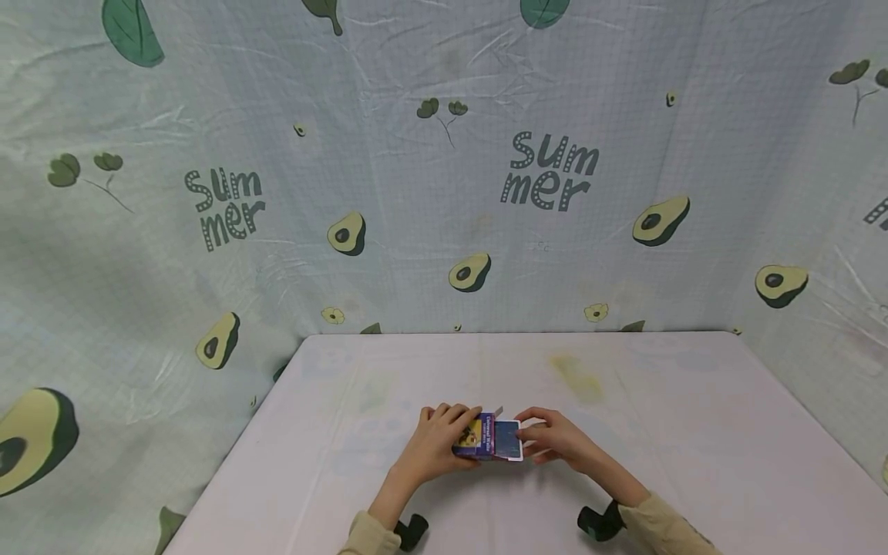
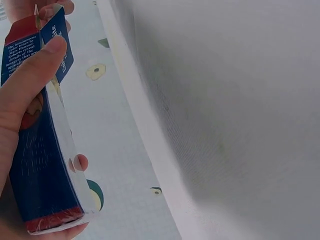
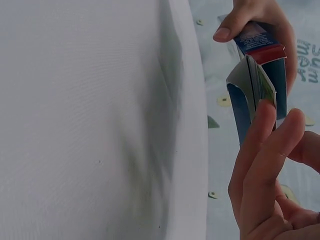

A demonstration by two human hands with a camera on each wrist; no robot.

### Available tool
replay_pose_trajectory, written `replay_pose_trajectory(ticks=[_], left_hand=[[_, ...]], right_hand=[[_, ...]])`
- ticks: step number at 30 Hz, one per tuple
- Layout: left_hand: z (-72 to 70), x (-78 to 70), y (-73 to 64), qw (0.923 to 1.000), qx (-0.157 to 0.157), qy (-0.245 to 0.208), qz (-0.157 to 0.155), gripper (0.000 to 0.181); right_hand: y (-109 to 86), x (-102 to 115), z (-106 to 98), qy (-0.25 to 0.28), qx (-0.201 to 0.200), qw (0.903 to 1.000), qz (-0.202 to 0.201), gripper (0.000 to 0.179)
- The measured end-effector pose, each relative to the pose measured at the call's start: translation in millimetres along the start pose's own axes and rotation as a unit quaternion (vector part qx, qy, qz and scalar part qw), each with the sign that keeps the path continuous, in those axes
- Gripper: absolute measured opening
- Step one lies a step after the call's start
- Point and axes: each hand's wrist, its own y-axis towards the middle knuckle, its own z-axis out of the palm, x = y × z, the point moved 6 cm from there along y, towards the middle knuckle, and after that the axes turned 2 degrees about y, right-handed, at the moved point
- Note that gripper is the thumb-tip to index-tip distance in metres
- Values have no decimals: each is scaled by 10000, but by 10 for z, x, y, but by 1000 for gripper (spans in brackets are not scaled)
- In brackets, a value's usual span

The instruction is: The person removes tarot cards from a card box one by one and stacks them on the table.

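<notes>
A blue and purple tarot card box point(image 1: 477, 435), printed "Universal Waite", is held above the table by my left hand point(image 1: 433, 443). The left wrist view shows my thumb point(image 2: 30, 75) along the box's narrow side, and fingertips on its far side. Out of the box's open right end sticks part of a blue-backed tarot deck point(image 1: 508, 441). My right hand point(image 1: 560, 439) has its fingertips at the deck's outer edge, fingers bent. From the right wrist, the cards' edges point(image 3: 262, 82) show close to the fingertips. An end flap point(image 2: 57, 45) stands away from the box.
A pale cloth covers the table point(image 1: 388, 509). Behind and beside it hangs a curtain point(image 1: 402, 177) printed with avocados and "summer". A black wrist camera mount point(image 1: 600, 523) is below the right forearm, and another point(image 1: 412, 532) below the left.
</notes>
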Motion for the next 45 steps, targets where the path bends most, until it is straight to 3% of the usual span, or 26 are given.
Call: replay_pose_trajectory(ticks=[10,19,32,45], left_hand=[[2,10,-28,10000,-11,-85,-35,87],[5,5,-50,9998,-159,106,50,83],[11,-24,-64,9996,-153,218,113,77],[18,29,-120,9996,-215,196,-65,76]], right_hand=[[-42,-64,-82,-333,-231,9991,152,43],[-93,-84,-142,-447,-296,9984,204,37],[-123,-101,-208,-325,-210,9992,127,33],[-232,-132,-334,-247,-185,9994,161,35]])
